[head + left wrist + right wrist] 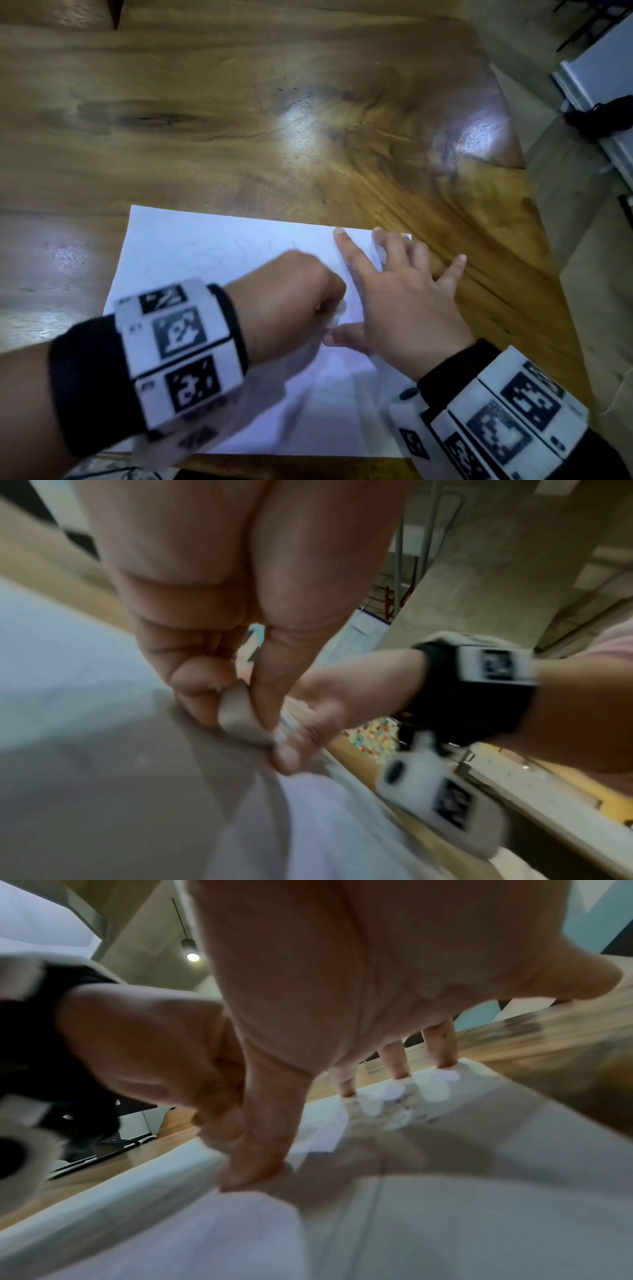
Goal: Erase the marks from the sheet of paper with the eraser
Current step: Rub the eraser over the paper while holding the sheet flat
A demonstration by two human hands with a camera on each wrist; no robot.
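Observation:
A white sheet of paper [191, 246] lies on the wooden table [274, 120] near its front edge, with faint pencil marks [239, 248] on its upper part. My left hand [291, 301] is curled in a fist over the sheet's middle and pinches a small pale eraser [240, 718] between thumb and fingers, its tip down on the paper. My right hand [400, 294] lies spread flat on the sheet's right side. Its straight fingers [394, 1064] and thumb [253, 1164] press the paper down just beside the eraser. The left hand is blurred in the head view.
The table's right edge [534, 219] runs close to my right hand, with floor beyond it. A pale panel [599, 85] with a black object on it stands at the far right. Bare wood stretches behind and to the left of the sheet.

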